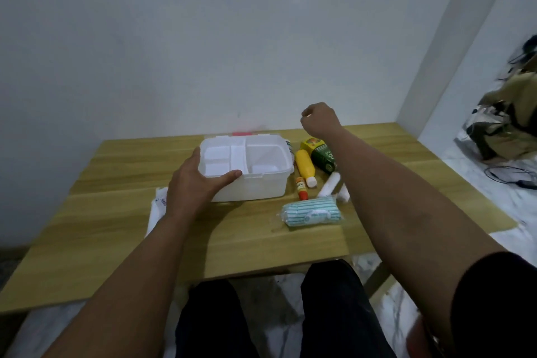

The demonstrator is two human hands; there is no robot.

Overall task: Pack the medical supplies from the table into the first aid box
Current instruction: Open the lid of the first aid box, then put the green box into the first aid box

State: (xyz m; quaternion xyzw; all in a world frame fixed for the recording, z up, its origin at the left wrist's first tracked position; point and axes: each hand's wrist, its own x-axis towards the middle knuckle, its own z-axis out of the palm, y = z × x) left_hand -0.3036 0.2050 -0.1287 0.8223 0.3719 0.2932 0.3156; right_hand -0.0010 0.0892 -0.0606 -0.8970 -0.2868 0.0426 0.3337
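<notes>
The white first aid box (255,186) stands open on the wooden table (116,229), with a divided white tray inside. My left hand (194,186) grips its near left corner, thumb lying over the front rim. My right hand (319,119) is raised above the table's back edge, right of the box, fingers curled with nothing visible in them. Right of the box lie a yellow bottle (305,167), a small orange tube (301,187), a green carton (324,158), a yellow box (312,144), two white gauze rolls (329,184) and a teal striped pack (312,212).
A white paper packet (158,206) lies on the table left of the box, partly under my left forearm. The wall runs close behind the table. A bag and cables (511,125) lie on the floor at the right. My legs are under the near edge.
</notes>
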